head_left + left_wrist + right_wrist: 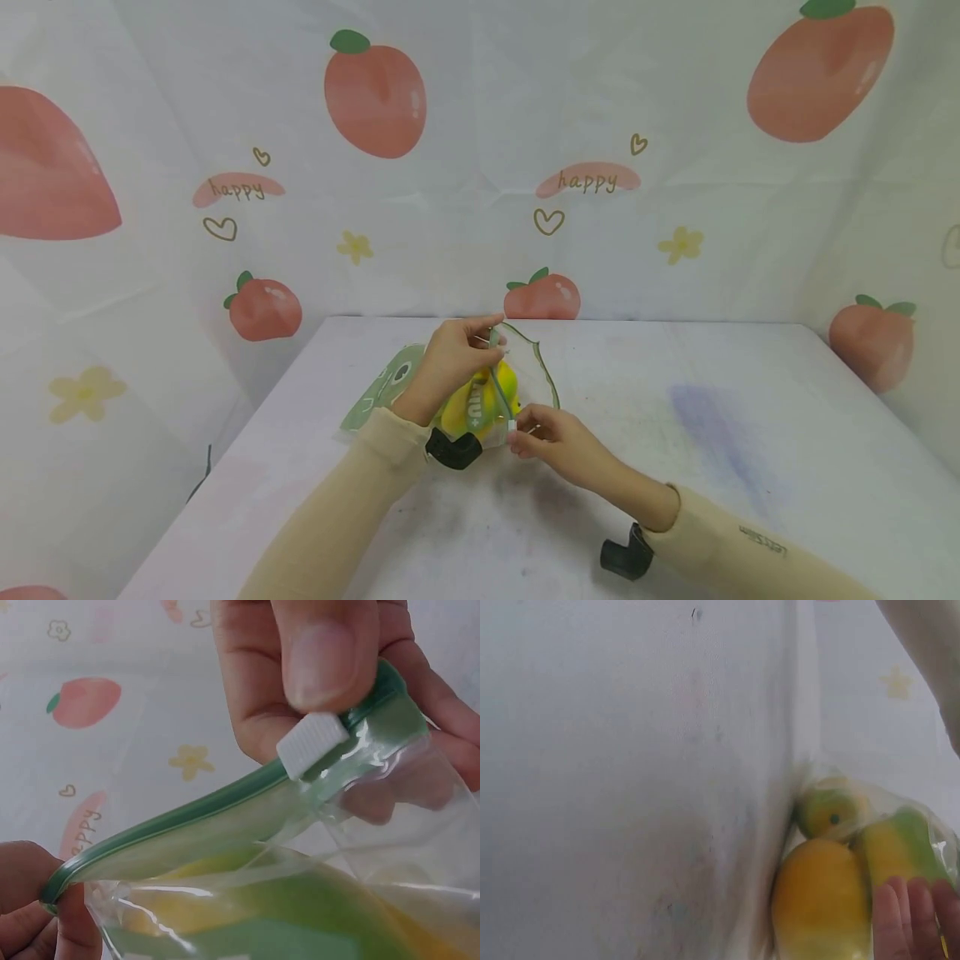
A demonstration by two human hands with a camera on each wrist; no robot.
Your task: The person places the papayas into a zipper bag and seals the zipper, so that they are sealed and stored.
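A clear zip bag (528, 367) with green edging stands on the table with several yellow-green mangoes (821, 896) in it. My left hand (459, 354) pinches the upper, far end of its green zip strip (180, 817). At the near, lower end my right hand (562, 442) pinches the strip, its thumb against the white slider (311, 746). Between the two hands the strip is stretched out. In the right wrist view the right fingers (907, 915) are in front of the bag, and the left forearm shows at the upper right.
A green printed panel with an eye drawing (382, 387) lies left of the mangoes; I cannot tell if it belongs to the same bag. The white table (637, 367) bears a bluish smudge on the right. Behind it hangs a fruit-print cloth (450, 225).
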